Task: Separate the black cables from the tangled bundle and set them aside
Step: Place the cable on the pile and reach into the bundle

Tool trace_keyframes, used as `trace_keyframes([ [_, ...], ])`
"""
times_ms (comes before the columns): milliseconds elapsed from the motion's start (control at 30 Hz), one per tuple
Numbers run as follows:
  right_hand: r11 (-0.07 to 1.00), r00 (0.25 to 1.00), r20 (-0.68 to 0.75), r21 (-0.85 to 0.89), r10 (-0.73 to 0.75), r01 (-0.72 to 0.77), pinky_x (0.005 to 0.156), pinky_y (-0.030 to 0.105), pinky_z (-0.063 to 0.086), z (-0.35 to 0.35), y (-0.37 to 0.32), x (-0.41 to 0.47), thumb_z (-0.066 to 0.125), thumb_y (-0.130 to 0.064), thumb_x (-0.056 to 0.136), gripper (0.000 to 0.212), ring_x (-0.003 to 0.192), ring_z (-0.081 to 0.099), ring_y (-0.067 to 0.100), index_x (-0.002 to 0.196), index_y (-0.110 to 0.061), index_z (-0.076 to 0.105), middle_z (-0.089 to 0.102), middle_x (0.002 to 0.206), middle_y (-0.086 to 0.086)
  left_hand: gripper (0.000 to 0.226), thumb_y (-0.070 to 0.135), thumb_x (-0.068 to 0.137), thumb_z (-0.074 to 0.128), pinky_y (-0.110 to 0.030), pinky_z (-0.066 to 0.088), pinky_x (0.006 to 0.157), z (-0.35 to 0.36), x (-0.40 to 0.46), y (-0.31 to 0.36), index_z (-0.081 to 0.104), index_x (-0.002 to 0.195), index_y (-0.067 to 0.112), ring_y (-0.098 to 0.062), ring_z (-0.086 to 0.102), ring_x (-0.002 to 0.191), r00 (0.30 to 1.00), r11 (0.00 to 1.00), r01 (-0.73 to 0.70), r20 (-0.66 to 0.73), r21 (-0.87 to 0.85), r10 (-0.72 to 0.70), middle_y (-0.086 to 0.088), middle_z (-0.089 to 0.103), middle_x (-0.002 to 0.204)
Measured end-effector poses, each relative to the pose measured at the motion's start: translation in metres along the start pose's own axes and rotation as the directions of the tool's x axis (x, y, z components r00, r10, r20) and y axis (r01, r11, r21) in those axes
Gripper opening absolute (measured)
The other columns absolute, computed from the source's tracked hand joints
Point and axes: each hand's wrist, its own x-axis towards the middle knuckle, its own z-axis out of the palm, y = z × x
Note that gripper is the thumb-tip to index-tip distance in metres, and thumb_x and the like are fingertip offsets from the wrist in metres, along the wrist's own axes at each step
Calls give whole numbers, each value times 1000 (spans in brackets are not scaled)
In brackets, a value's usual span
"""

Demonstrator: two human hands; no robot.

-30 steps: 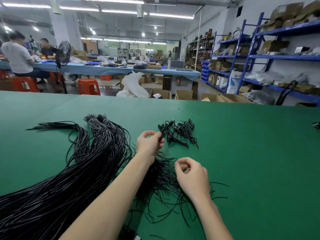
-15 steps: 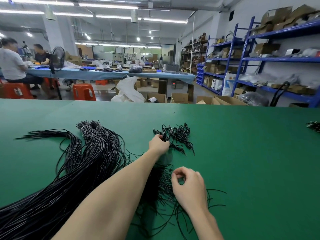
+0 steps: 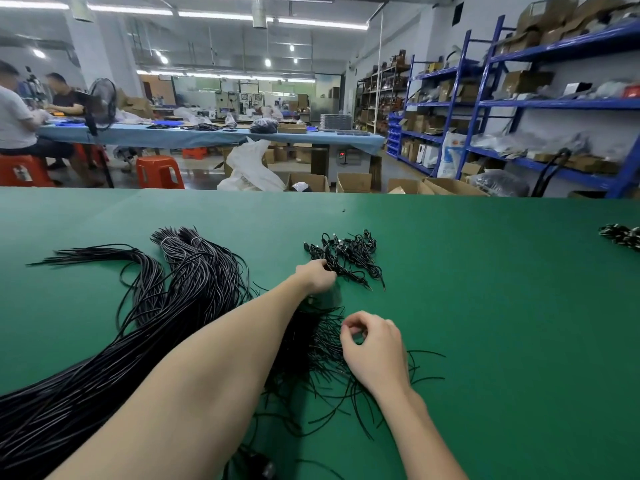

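Left hand (image 3: 317,278) fingers curled into small cable pile (image 3: 349,256); right hand (image 3: 375,351) pinched, apparently empty.

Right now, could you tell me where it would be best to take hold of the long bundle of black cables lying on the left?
Probably just below the pale ties near the far tips of the long bundle, from above. There the strands are bound tight on the green table; nearer the camera they fan out wide under the left hand's forearm.
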Motion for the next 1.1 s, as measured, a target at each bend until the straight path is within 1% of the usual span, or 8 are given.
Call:
trace_keyframes([
  [100,1000,1000,4,0,-5,5,67,20,40,0,1,1,60,-32,95,8,93,52,4,90,-35,66,64,83,-21,61,35,104,45,-37,29,120,-3,-4,2,26,158,15,-34,38,144,1000,999,-7,-19,42,8,-14,40,157],
  [233,1000,1000,-1,1,-12,12,71,24,44,-1,3,4,61,-30,94,8,95,54,7,90,-34,68,64,83,-21,60,38,101,53,-41,36,114,-1,-26,-3,38,151,8,-35,45,137,985,999,-38,-169,23,41,-18,50,147],
  [400,1000,1000,1,7,-15,15,82,34,53,-5,2,5,63,-27,93,8,99,60,13,93,-30,70,68,86,-17,36,43,93,62,-37,47,103,6,-99,-16,65,123,23,-20,60,117,951,967,-250,-173,54,256,0,65,129],
  [533,997,999,-6,46,-54,54,86,35,54,-6,-1,5,65,-31,92,6,100,62,13,95,-30,70,68,89,-16,22,47,90,61,-34,54,88,5,-145,-35,73,97,30,-13,65,97,918,976,-191,-333,104,215,11,73,100],
  [600,995,996,14,48,-92,91,88,33,52,-4,-4,6,66,-34,92,9,101,60,11,99,-30,70,68,92,-17,21,44,93,60,-33,53,86,0,-154,-35,74,97,29,-13,63,98,882,966,-211,-396,149,253,10,73,99],
  [833,991,989,50,8,-136,136,85,26,43,-1,-5,1,64,-31,94,12,105,54,10,105,-30,68,66,97,-16,22,39,94,59,-36,54,88,-4,-157,-41,75,100,25,-18,64,98,887,954,-252,-355,166,296,7,74,99],
  [967,990,989,46,-3,-138,138,87,26,43,-2,-6,1,64,-28,95,11,104,55,10,105,-28,69,67,97,-15,27,36,98,52,-35,48,87,-14,-152,-54,73,104,21,-24,57,106,823,962,-152,-510,226,250,1,72,104],
  [1100,985,982,75,18,-172,171,86,26,40,0,-16,-2,63,-27,96,11,105,53,8,104,-30,69,65,98,-17,30,37,99,46,-41,38,93,-31,-149,-74,68,111,21,-28,49,116,816,909,134,-565,396,126,-2,68,114],
])
